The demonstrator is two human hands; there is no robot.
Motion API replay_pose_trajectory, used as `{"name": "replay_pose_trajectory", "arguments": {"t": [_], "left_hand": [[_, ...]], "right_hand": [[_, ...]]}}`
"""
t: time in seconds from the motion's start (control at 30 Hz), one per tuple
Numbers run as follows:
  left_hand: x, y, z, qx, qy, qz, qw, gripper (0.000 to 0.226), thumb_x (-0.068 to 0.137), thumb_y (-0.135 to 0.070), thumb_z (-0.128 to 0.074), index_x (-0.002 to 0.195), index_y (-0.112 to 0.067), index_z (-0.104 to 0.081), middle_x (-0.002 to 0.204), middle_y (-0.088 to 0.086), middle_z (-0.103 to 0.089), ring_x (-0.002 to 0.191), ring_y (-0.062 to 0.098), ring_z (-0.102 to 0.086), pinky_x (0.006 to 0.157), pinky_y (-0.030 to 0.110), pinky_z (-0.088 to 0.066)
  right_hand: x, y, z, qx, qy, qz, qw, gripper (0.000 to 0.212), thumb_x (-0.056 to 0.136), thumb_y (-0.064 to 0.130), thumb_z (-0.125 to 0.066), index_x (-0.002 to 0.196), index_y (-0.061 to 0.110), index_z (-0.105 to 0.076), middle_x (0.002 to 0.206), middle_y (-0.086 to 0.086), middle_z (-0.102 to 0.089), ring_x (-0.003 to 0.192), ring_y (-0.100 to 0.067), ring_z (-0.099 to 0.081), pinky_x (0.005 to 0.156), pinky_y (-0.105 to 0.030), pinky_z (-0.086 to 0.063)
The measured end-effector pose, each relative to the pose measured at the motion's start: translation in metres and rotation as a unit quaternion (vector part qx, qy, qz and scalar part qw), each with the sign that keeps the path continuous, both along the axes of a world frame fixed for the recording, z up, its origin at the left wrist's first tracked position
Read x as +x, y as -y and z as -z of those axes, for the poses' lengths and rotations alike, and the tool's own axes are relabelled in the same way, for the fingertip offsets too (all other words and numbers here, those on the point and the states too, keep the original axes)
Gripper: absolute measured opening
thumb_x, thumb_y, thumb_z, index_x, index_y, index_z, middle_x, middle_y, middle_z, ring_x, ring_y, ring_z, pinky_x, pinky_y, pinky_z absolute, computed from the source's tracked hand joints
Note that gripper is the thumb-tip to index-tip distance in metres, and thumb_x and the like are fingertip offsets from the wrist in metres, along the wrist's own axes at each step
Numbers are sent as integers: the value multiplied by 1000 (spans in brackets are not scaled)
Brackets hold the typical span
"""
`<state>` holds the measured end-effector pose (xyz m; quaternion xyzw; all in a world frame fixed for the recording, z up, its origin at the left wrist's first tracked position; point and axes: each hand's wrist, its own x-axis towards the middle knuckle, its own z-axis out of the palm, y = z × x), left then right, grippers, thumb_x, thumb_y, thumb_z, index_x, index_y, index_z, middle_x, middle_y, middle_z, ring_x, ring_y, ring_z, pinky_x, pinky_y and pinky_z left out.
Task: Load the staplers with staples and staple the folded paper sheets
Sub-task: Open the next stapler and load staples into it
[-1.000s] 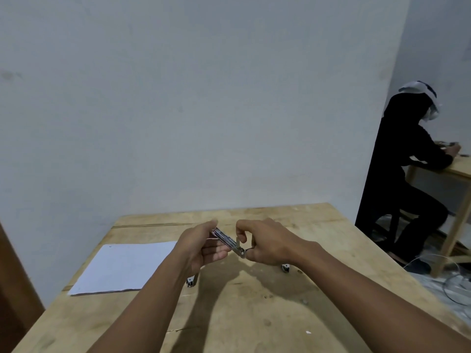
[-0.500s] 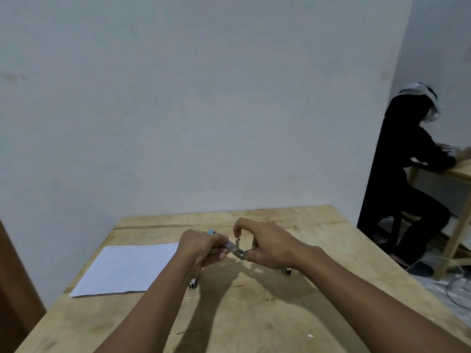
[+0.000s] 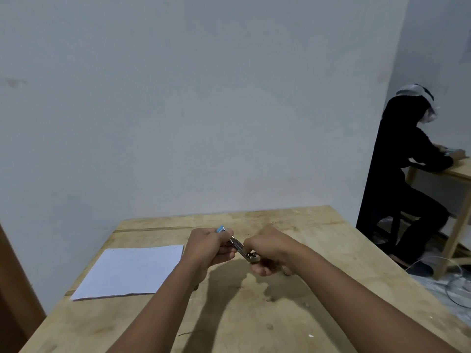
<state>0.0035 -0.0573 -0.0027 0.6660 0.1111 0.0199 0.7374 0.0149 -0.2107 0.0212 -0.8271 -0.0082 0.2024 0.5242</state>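
A small metal stapler (image 3: 238, 247) with a blue end is held above the wooden table (image 3: 254, 314), slanting down to the right. My left hand (image 3: 207, 248) grips its blue rear end. My right hand (image 3: 265, 249) has its fingers curled round the stapler's front metal end. A folded white paper sheet (image 3: 130, 271) lies flat on the table, left of my hands. Whether staples sit inside the stapler cannot be seen.
The table's far edge meets a pale wall. A person in black (image 3: 405, 179) sits at another wooden table (image 3: 456, 171) at the right. Cables (image 3: 456, 289) lie on the floor to the right. A brown wooden surface stands at the left edge.
My right hand lowered its raised thumb and finger and closed over the stapler's front end. Both hands stayed above the same part of the table. The small objects under my hands are now hidden.
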Motion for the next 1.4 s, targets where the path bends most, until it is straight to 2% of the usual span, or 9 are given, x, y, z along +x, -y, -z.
{"name": "replay_pose_trajectory", "arguments": {"t": [0.13,0.27,0.47,0.63,1.07,1.17,1.23,1.33,1.4], "left_hand": [[-3,-1,4,35,31,12,999,22,94,-13,-60,91,8,-68,85,22,-73,69,26,-70,70,36,-61],[-8,0,6,25,64,6,998,14,97,-12,-56,108,-11,-64,89,24,-71,69,27,-69,68,34,-62],[-9,-2,6,-51,63,19,997,25,97,-6,-54,119,-10,-64,110,19,-67,71,27,-70,69,33,-62],[-6,-1,11,-43,53,-12,998,25,92,3,-50,110,-2,-66,83,16,-70,68,27,-68,71,36,-62],[-3,-5,12,-98,31,14,995,38,77,16,-68,111,0,-66,95,24,-65,80,31,-65,71,31,-62],[-5,-1,12,-117,38,6,992,39,78,16,-67,113,-2,-65,101,27,-66,84,32,-67,72,30,-62],[-6,3,9,-191,44,10,981,32,84,15,-58,113,1,-62,106,28,-65,89,33,-65,76,32,-61],[-7,10,7,-415,18,-32,909,14,92,6,-43,90,6,-57,96,25,-62,87,36,-64,90,42,-57],[-7,17,7,-513,1,-46,857,24,96,-1,-35,84,5,-54,92,27,-62,88,39,-62,103,47,-46]], "right_hand": [[-2,11,3,175,-168,46,969,11,85,5,-55,94,-1,-56,96,-29,-59,38,-17,-56,39,-19,-48],[-2,13,4,244,-223,50,942,9,82,6,-59,80,1,-53,71,-14,-53,43,-10,-45,36,-15,-42],[-4,10,3,255,-184,51,948,10,81,6,-65,88,0,-60,71,-12,-50,36,-7,-44,35,-11,-40],[-6,10,5,209,-128,58,968,17,80,5,-69,95,-1,-64,74,-15,-57,34,-8,-47,36,-14,-42],[-8,10,-4,151,-70,65,984,22,77,0,-71,98,-8,-70,66,-11,-57,41,-8,-43,36,-14,-38],[-13,8,-6,133,-22,51,990,13,75,-3,-71,88,-4,-71,62,-8,-53,42,-9,-43,37,-16,-37],[-16,6,-9,112,38,51,992,10,74,-3,-71,83,2,-70,58,-6,-51,41,-10,-42,38,-17,-37],[-18,4,-11,17,190,59,980,21,70,5,-70,90,12,-72,62,-3,-57,43,-14,-48,44,-21,-41],[-20,4,-9,-99,356,34,929,25,71,15,-68,96,18,-69,70,-3,-62,61,-20,-57,56,-25,-44]]}}
